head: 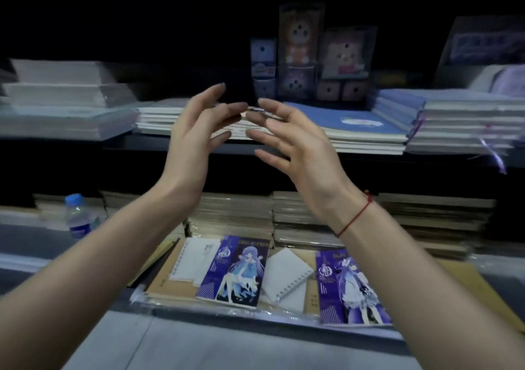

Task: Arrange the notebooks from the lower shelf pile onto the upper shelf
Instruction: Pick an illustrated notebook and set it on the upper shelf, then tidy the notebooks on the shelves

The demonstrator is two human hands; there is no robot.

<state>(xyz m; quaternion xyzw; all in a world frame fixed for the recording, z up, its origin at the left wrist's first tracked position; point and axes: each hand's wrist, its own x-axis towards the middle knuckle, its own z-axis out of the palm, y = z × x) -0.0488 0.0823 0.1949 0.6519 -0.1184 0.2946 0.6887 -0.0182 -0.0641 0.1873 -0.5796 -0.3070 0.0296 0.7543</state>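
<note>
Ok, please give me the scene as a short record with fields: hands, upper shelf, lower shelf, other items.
left hand: left hand raised before the upper shelf, fingers spread, holding nothing
right hand: right hand raised opposite it, open, a red string on the wrist
upper shelf: white notebook stack behind the hands, blue notebook stack to its right
lower shelf: brown piles; two purple character notebooks lie in front
other: water bottle at the lower left
blur: whether the fingertips touch the stack cannot be told
</note>
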